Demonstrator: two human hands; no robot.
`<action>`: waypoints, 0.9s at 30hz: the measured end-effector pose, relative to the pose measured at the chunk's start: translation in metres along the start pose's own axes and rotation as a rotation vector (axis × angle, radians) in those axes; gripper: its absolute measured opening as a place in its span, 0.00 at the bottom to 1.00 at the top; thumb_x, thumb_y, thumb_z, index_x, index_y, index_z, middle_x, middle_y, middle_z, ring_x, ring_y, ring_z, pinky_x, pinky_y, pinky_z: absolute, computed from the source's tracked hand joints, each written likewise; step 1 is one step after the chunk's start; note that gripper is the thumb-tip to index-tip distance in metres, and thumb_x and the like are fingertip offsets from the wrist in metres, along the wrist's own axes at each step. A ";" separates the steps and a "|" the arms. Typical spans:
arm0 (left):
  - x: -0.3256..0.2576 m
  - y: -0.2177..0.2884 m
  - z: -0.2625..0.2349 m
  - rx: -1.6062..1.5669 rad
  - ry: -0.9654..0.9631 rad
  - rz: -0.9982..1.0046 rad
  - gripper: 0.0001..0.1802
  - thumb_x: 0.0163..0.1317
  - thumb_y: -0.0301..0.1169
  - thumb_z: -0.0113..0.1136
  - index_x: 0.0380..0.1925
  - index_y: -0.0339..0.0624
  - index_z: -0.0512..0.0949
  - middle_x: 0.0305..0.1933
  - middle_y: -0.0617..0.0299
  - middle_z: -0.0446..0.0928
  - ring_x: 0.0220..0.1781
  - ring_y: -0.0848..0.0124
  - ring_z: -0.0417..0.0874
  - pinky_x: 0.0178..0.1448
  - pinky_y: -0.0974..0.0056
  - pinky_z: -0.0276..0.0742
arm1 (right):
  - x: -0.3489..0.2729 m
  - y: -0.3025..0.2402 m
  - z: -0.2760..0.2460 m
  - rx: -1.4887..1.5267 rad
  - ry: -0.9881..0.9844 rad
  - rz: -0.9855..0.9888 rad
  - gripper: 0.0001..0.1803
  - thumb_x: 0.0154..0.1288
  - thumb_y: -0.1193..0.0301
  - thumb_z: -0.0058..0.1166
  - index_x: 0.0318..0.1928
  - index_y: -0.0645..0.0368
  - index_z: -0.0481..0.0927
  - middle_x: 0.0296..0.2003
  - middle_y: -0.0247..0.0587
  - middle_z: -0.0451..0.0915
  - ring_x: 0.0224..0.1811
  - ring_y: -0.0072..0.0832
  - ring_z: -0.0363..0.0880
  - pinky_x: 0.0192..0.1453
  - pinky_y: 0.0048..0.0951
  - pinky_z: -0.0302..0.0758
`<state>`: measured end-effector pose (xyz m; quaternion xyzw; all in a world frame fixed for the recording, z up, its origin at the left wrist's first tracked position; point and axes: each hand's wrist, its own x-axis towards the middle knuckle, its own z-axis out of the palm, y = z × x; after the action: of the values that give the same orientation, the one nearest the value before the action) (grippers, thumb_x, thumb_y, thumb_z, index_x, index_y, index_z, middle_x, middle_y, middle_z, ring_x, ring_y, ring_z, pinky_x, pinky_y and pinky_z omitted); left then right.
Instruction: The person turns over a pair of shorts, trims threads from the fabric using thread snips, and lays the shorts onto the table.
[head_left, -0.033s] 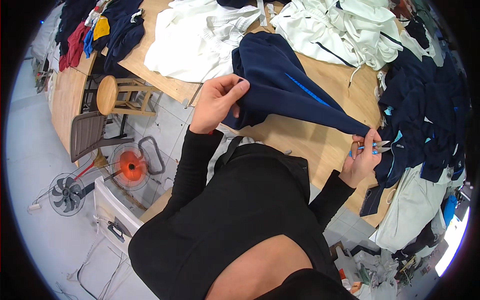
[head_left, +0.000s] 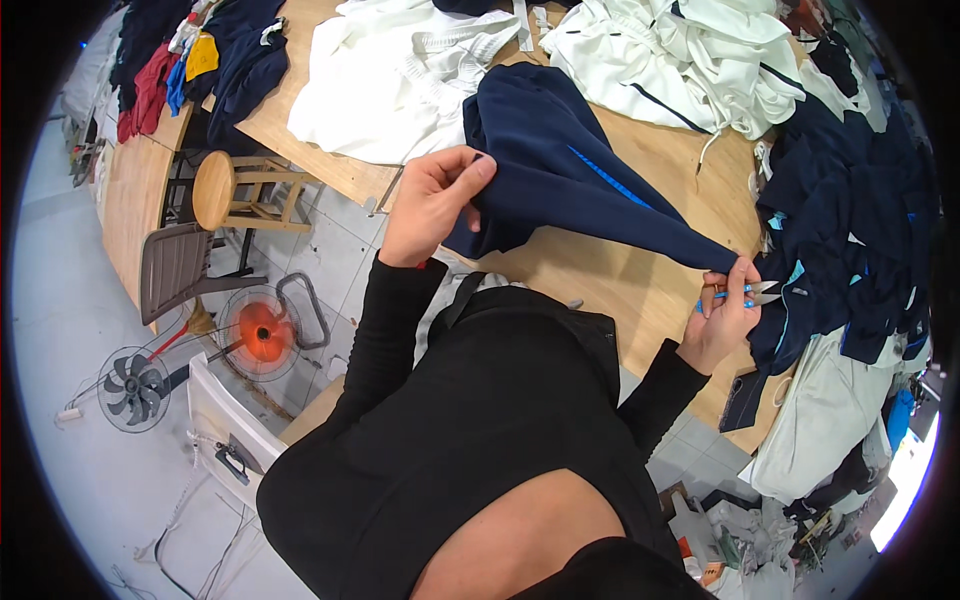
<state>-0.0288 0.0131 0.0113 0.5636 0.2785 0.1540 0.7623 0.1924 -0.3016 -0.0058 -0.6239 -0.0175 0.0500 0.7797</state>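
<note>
From here, the left hand (head_left: pixel 432 207) pinches the edge of the navy garment (head_left: pixel 575 195); the right hand (head_left: pixel 720 328) grips scissors (head_left: pixel 765 299) and, as far as I can tell, the garment's narrow end. Stretched over the table (head_left: pixel 645 310), it wants even tension, blades angled off the cloth.

Up at centre left, our left hand (head_left: pixel 432 205) is pinching tight, thumb (head_left: pixel 472 181) pressed over bent fingers (head_left: pixel 447 161)! Lower, at centre right, our right hand (head_left: pixel 727 318) is closed too, fingertips (head_left: pixel 740 277) gathered at its top. Our left forearm (head_left: pixel 385 320) and right forearm (head_left: pixel 662 395) (both black-sleeved, wrists bare) slant up toward the right.
</note>
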 end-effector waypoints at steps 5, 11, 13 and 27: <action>0.002 -0.001 0.009 -0.084 0.125 0.067 0.18 0.83 0.38 0.56 0.40 0.34 0.84 0.30 0.65 0.83 0.24 0.79 0.79 0.27 0.70 0.77 | -0.002 -0.004 -0.003 0.055 -0.033 0.066 0.10 0.79 0.71 0.61 0.48 0.68 0.83 0.34 0.47 0.87 0.22 0.21 0.81 0.18 0.16 0.56; 0.014 -0.011 -0.004 0.178 0.427 0.109 0.22 0.83 0.44 0.57 0.33 0.39 0.84 0.22 0.76 0.72 0.20 0.85 0.66 0.23 0.72 0.58 | -0.022 -0.025 0.026 -0.019 -0.098 0.175 0.07 0.77 0.73 0.63 0.46 0.66 0.85 0.45 0.49 0.87 0.23 0.27 0.86 0.18 0.18 0.55; 0.025 -0.019 -0.011 0.154 0.457 0.115 0.23 0.83 0.44 0.57 0.30 0.40 0.82 0.20 0.77 0.68 0.20 0.85 0.62 0.24 0.71 0.54 | -0.027 -0.026 0.035 0.015 -0.186 0.219 0.08 0.78 0.73 0.62 0.46 0.68 0.85 0.44 0.48 0.87 0.24 0.29 0.88 0.18 0.19 0.54; 0.027 -0.029 -0.022 0.078 0.529 0.106 0.22 0.83 0.41 0.58 0.31 0.35 0.82 0.26 0.75 0.73 0.27 0.85 0.67 0.33 0.73 0.64 | -0.034 -0.037 0.056 -0.035 -0.282 0.237 0.10 0.79 0.76 0.58 0.50 0.72 0.85 0.25 0.37 0.82 0.19 0.23 0.82 0.18 0.18 0.51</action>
<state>-0.0221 0.0355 -0.0279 0.5465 0.4439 0.3248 0.6315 0.1557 -0.2583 0.0438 -0.6218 -0.0539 0.2280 0.7473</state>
